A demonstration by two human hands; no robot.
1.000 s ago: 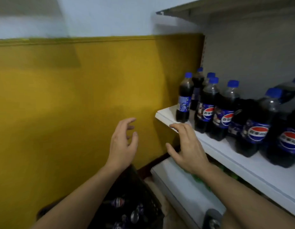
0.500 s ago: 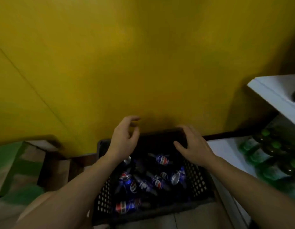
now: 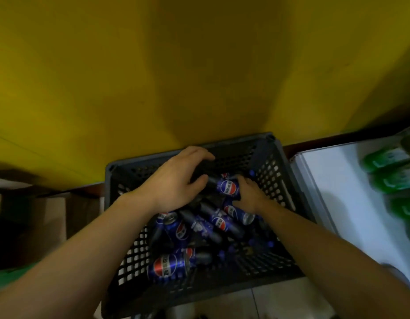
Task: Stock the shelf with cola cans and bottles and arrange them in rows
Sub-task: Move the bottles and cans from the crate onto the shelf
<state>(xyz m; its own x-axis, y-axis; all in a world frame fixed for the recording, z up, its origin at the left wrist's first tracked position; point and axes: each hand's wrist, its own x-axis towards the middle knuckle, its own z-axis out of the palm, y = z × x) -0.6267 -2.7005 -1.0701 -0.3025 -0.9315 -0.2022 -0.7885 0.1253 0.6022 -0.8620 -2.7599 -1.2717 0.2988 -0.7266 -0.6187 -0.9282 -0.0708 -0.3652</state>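
- At the far left a brown cardboard box (image 3: 31, 222) stands on the floor, with a strip of green (image 3: 13, 276) at the frame's lower edge below it.
- A yellow wall (image 3: 107, 77) fills the upper half of the view, behind everything.
- The left hand (image 3: 176, 180) reaches down into the black crate (image 3: 277, 171), fingers curled over the dark end of a cola bottle (image 3: 222, 185) lying on its side near the crate's far wall; the fingers wrap it loosely, and whether the grip is firm cannot be told.
- The crate stands on the floor against the wall, its sides perforated, and holds a jumble of blue cola cans and dark bottles lying in all directions.
- One cola can (image 3: 169, 268) lies on its side at the near left of the heap; another (image 3: 176, 229) lies under the left forearm.
- The right hand (image 3: 247, 196) rests palm-down on the other end of the same bottle's blue label, fingers bent around it.
- Right of the crate runs a white shelf (image 3: 337, 192), just beside the crate's wall.
- On that shelf, at the far right edge, stand green bottles (image 3: 392, 176), blurred.
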